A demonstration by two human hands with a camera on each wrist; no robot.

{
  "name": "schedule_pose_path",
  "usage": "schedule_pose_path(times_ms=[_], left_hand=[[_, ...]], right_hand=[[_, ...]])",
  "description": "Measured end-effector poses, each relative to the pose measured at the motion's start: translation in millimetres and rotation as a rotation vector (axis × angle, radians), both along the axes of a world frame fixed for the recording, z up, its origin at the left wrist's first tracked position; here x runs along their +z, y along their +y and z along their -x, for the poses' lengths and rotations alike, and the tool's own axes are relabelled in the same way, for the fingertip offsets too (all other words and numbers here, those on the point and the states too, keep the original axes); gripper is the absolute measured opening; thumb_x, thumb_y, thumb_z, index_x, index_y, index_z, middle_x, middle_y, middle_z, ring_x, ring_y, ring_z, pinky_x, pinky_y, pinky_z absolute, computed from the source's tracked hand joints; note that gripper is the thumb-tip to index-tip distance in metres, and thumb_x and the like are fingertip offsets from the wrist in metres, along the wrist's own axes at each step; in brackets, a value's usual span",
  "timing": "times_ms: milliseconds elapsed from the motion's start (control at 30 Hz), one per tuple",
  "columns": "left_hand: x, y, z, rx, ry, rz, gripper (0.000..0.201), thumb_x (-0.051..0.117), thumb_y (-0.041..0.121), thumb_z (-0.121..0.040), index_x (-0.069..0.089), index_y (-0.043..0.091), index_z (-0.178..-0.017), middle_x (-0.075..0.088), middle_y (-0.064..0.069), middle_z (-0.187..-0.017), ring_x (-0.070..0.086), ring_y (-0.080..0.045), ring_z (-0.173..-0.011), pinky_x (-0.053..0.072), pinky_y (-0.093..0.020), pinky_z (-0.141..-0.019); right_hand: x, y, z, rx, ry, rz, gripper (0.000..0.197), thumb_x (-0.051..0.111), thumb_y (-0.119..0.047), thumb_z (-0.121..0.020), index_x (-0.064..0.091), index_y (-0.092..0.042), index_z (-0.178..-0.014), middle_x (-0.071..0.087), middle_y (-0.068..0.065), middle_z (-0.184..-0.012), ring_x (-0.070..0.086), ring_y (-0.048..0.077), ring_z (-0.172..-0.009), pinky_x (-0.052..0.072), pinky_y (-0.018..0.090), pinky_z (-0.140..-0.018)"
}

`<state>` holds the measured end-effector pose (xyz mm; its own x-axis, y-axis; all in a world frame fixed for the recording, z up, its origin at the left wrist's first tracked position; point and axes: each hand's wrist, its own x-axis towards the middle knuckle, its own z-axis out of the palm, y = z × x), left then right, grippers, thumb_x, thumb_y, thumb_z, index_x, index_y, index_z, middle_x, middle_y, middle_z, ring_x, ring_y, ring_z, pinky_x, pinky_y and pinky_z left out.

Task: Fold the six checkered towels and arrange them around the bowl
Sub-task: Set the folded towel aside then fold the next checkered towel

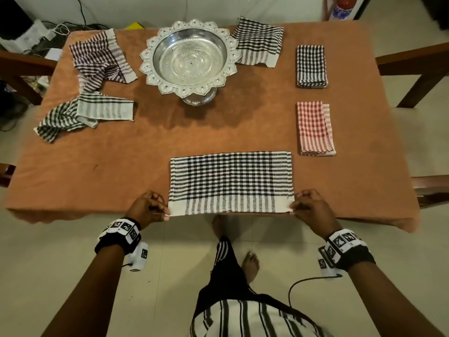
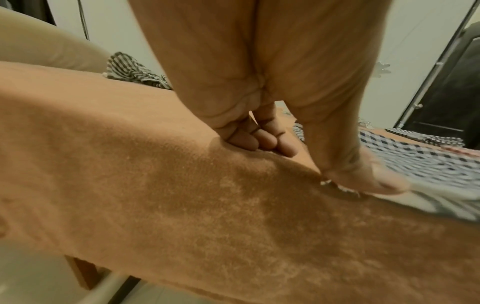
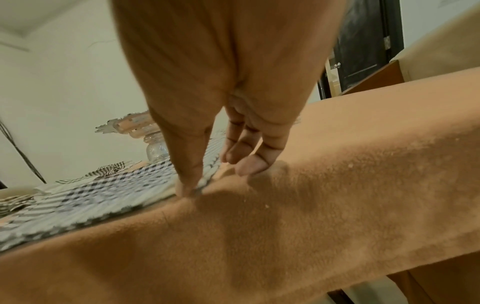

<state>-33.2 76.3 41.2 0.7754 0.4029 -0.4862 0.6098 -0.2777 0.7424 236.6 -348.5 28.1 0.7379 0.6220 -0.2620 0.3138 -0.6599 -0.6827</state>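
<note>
Left grip (image 1: 148, 206) and right grip (image 1: 312, 205) are pinched on near corners of black checkered towel (image 1: 230, 182), laid flat on tabletop (image 1: 121, 154).

The bowl (image 1: 190, 57) hides most of its own foot. In the right wrist view the right hand (image 3: 221, 86) covers half the bowl (image 3: 127, 125). In the left wrist view the left hand (image 2: 259, 72) hides the bowl almost wholly, and the towel (image 2: 415, 164) by the thumb is blurred, its near corner perhaps pinched. Beyond the bowl a red bottle (image 1: 341, 7) is cut by the top edge.
</note>
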Motion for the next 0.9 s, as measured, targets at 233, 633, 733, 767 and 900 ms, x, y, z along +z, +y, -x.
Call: schedule_pose_path(times_ms=[233,633,733,767,900], left_hand=[[8.3,-41.6,-23.9,-0.053,0.029,-0.518,0.061,0.058,0.079,-0.061,0.063,0.043,-0.110,0.054,0.004,-0.111,0.042,-0.021,-0.107,0.036,-0.038,-0.090],[-51.0,-121.0,-122.7,-0.172,0.098,-0.734,0.072,0.018,0.054,-0.097,0.014,0.012,-0.155,0.008,-0.005,-0.163,0.005,-0.021,-0.151,0.005,-0.043,-0.122],[-51.0,-108.3,-115.8,-0.200,0.114,-0.770,0.082,0.018,0.067,-0.094,0.003,0.016,-0.156,-0.002,-0.001,-0.164,-0.006,-0.018,-0.151,0.000,-0.041,-0.122],[-50.4,-102.5,-112.7,-0.197,0.121,-0.778,0.085,0.019,0.070,-0.093,0.000,0.017,-0.156,-0.004,-0.001,-0.164,-0.009,-0.017,-0.150,0.000,-0.041,-0.122],[-47.9,-72.8,-93.3,-0.190,0.147,-0.790,0.090,0.022,0.073,-0.091,-0.001,0.016,-0.156,-0.004,-0.001,-0.164,-0.008,-0.017,-0.150,0.006,-0.043,-0.123]], right_hand=[[34.0,36.0,14.2,0.008,-0.291,0.018,0.034,0.076,-0.021,-0.085,0.069,-0.016,-0.118,0.060,0.010,-0.131,0.052,0.027,-0.118,0.036,0.029,-0.098],[-35.4,169.4,51.1,0.230,-0.335,0.237,0.068,0.020,-0.049,-0.103,0.018,-0.008,-0.156,0.014,0.010,-0.164,0.007,0.023,-0.153,0.007,0.041,-0.124],[-37.0,147.0,35.9,0.179,-0.363,0.304,0.081,0.025,-0.064,-0.098,0.011,-0.009,-0.157,0.005,0.008,-0.165,0.001,0.023,-0.153,0.004,0.042,-0.124],[-36.1,136.9,29.5,0.152,-0.363,0.325,0.085,0.026,-0.066,-0.097,0.008,-0.010,-0.158,0.003,0.007,-0.165,-0.002,0.022,-0.153,0.002,0.043,-0.124],[-27.7,103.3,12.1,0.118,-0.380,0.401,0.090,0.027,-0.071,-0.095,0.002,-0.012,-0.158,0.000,0.006,-0.166,-0.006,0.021,-0.153,0.002,0.042,-0.124]])
